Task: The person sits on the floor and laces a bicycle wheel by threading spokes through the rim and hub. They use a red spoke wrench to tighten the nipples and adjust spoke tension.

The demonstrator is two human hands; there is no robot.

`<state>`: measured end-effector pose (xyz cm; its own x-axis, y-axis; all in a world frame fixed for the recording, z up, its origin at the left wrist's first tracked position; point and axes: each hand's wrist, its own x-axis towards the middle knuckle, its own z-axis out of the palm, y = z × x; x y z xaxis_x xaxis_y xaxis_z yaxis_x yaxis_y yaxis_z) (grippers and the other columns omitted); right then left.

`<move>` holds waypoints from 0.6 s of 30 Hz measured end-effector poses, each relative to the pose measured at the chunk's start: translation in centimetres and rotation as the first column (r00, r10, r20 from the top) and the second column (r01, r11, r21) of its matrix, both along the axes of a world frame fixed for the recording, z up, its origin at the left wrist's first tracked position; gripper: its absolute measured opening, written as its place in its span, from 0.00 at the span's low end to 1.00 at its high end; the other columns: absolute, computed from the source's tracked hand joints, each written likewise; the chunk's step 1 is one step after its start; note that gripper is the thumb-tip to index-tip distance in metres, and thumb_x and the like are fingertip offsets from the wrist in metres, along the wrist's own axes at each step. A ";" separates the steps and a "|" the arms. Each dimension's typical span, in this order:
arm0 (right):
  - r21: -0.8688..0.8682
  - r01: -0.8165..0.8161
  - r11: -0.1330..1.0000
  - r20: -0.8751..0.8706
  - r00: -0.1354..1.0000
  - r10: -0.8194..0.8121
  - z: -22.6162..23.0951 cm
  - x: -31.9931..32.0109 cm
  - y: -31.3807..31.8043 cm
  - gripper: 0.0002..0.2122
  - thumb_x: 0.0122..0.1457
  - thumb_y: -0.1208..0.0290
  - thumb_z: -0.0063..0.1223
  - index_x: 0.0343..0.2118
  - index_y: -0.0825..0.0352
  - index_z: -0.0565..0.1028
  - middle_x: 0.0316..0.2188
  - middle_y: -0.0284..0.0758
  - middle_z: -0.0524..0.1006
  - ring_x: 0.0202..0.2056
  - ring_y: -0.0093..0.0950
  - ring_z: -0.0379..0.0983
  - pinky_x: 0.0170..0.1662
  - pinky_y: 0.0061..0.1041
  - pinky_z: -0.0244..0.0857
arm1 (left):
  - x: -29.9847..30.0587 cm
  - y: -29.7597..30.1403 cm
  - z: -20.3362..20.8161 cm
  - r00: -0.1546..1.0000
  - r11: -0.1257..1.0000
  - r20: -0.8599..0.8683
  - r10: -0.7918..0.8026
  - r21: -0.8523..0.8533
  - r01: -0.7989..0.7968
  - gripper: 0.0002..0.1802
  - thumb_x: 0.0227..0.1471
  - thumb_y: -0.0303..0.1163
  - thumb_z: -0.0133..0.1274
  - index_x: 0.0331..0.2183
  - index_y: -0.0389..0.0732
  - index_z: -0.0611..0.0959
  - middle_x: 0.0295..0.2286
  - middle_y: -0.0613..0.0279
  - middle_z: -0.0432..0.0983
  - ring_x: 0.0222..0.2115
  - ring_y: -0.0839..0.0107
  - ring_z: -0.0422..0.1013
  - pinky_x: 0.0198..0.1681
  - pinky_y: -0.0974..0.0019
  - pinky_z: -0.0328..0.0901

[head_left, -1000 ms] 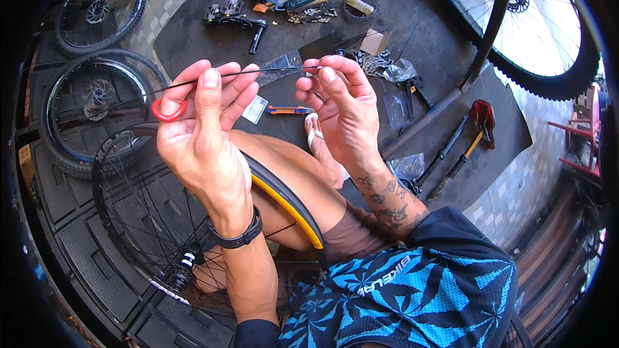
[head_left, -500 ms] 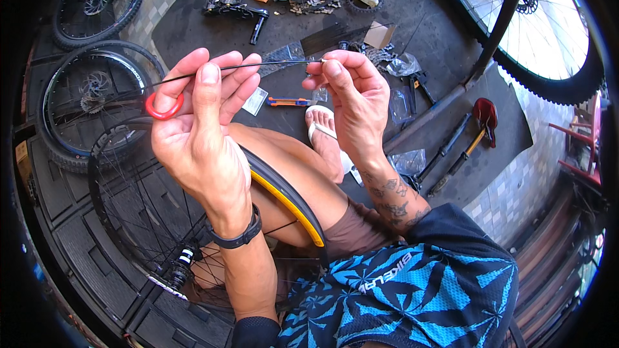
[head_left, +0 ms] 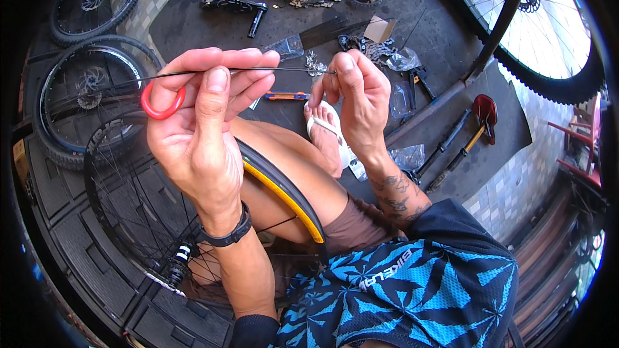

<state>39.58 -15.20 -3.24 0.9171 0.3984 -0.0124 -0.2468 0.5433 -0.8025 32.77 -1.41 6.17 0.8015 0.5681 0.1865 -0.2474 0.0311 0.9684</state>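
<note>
so, clear plastic bag [head_left: 405, 59] lies crumpled on the dark mat [head_left: 187, 32] beyond the right hand [head_left: 362, 96], second plastic bag [head_left: 409, 157] by the right forearm; can't make out contents. black spoke [head_left: 296, 69] is thin, smooth-looking, near straight, held roughly level in midair, its left part running out past the left hand [head_left: 200, 125]. left hand: palm toward camera, spoke pinched between thumb and fingers, glossy red ring [head_left: 152, 111] looped around the index finger. right hand: narrow thumb-and-fingertip pinch at the spoke's right end, other fingers curled. wheel [head_left: 291, 202] with yellow band inside its rim sits at the legs, below the hands.
</note>
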 end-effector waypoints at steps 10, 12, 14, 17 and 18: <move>-0.952 -0.001 0.307 0.014 0.999 0.044 -22.9 2.5 -2.1 0.11 0.60 0.64 0.62 0.42 0.63 0.83 0.39 0.42 0.85 0.42 0.40 0.83 0.45 0.40 0.75 | -4.6 2.2 3.3 0.980 0.981 -0.176 0.088 -0.156 -0.116 0.18 0.66 0.33 0.57 0.51 0.32 0.75 0.27 0.59 0.76 0.18 0.71 0.73 0.21 0.70 0.74; -0.981 0.175 0.087 0.172 0.984 -0.044 -29.3 4.2 -4.3 0.10 0.60 0.64 0.63 0.42 0.61 0.82 0.36 0.40 0.82 0.41 0.42 0.80 0.46 0.42 0.73 | -5.7 2.5 4.1 0.989 0.964 -0.146 0.038 -0.255 -0.075 0.18 0.67 0.34 0.57 0.51 0.32 0.75 0.26 0.59 0.74 0.16 0.71 0.72 0.18 0.72 0.72; -0.960 0.263 0.096 0.260 0.965 -0.038 -33.6 5.5 -5.8 0.10 0.59 0.63 0.65 0.39 0.62 0.83 0.36 0.38 0.82 0.40 0.42 0.80 0.45 0.41 0.73 | -6.5 2.7 4.6 0.994 0.944 -0.104 -0.041 -0.329 0.005 0.18 0.67 0.34 0.56 0.52 0.33 0.75 0.26 0.59 0.74 0.16 0.70 0.73 0.16 0.71 0.71; -0.959 0.279 0.043 0.276 0.958 -0.074 -36.2 6.2 -5.1 0.10 0.58 0.62 0.65 0.36 0.61 0.82 0.37 0.38 0.81 0.40 0.43 0.80 0.44 0.43 0.73 | -7.3 2.8 4.8 0.994 0.929 -0.080 -0.075 -0.368 0.040 0.18 0.69 0.34 0.54 0.53 0.32 0.74 0.26 0.57 0.74 0.16 0.69 0.73 0.15 0.70 0.72; -0.949 0.312 0.034 0.310 0.948 -0.068 -36.3 6.2 -4.4 0.10 0.58 0.61 0.66 0.36 0.61 0.82 0.37 0.37 0.81 0.40 0.43 0.80 0.44 0.43 0.73 | -7.5 2.8 4.8 0.995 0.924 -0.081 -0.062 -0.381 0.027 0.18 0.69 0.34 0.53 0.53 0.32 0.73 0.26 0.56 0.75 0.16 0.69 0.74 0.17 0.69 0.74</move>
